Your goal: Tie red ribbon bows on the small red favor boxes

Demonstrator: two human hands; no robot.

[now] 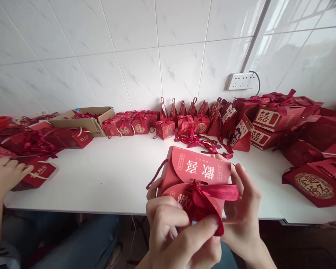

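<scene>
A red paper gift box (pixel 182 160) with pale printed characters is held between my hands above the front edge of the table. Tied at its slot is a glossy dark-red ribbon (pixel 220 191), one end sticking out to the right. A twisted red cord (pixel 156 173) hangs at the box's left side. My left hand (pixel 176 228) is closed around the near left side, its fingers pressing at the front flap and ribbon. My right hand (pixel 245 209) grips the box from the right, fingers behind it. Parts of the fingers are hidden by the box.
Loose red ribbons (pixel 196 142) lie behind the box. Small tied boxes (pixel 165 129) and triangular boxes (pixel 215 116) line the tiled wall. Larger boxes (pixel 280 116) pile up at right. A cardboard carton (pixel 92 125) stands left. Another person's hand (pixel 8 173) touches a red box (pixel 42 173).
</scene>
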